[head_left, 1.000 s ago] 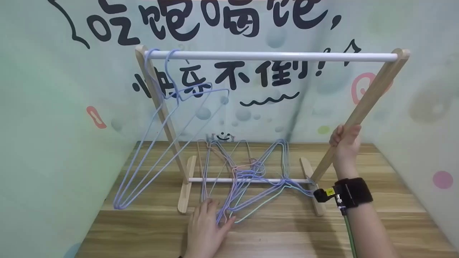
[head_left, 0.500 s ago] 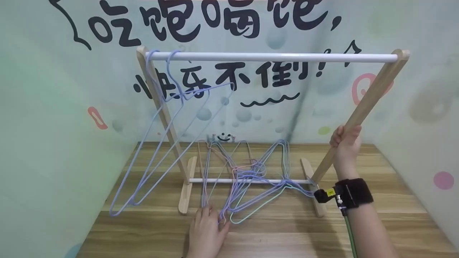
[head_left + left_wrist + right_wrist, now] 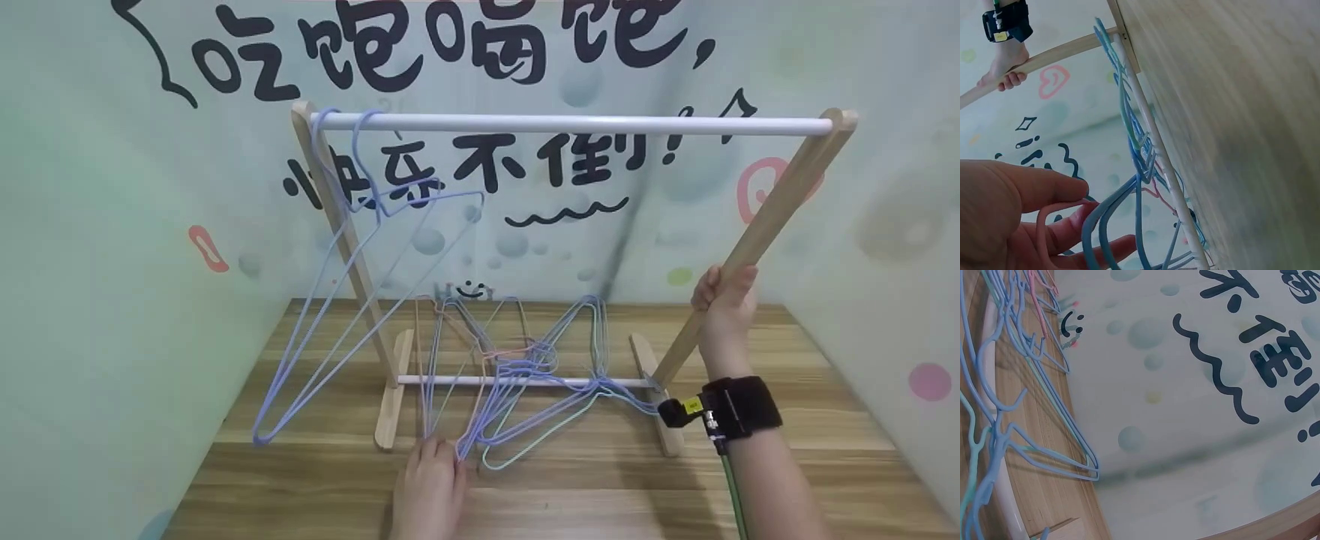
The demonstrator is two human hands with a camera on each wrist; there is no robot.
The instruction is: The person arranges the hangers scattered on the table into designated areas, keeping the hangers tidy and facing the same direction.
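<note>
The left hand (image 3: 429, 491) is sitting low on the counter (image 3: 600, 487), w/ its fingers (image 3: 1050, 188) curling around the ends of some wire hangers. In the left wrist view, a pink hanger loop (image 3: 1044, 225) and blue hanger wires (image 3: 1103, 219) are passing between the fingers, so the hand is pinching them, I think; the head view is too small to show the grip well.

Those wires are part of the hanger pile (image 3: 510, 382), a tangle of blue, pink & green hangers lying on the counter, over and under the low white bar (image 3: 450, 380) of the wooden rack (image 3: 780, 202). The pile is reaching from the left hand back to the wall.

The right hand (image 3: 724, 300) is wrapping its fingers (image 3: 1008, 80) around the rack's right slanting leg, approx. halfway up. A black wrist strap (image 3: 739, 409) is sitting on that arm, just below the hand.

Up top, the white top rod (image 3: 585, 124) is running across betw. the two wooden legs. Two blue hangers (image 3: 360, 300) are hanging from the rod's left end, tilting down to the left, w/ their low tips near the counter's left edge.

Behind it all, a pale green wall (image 3: 112, 262) w/ big black letters is standing.
</note>
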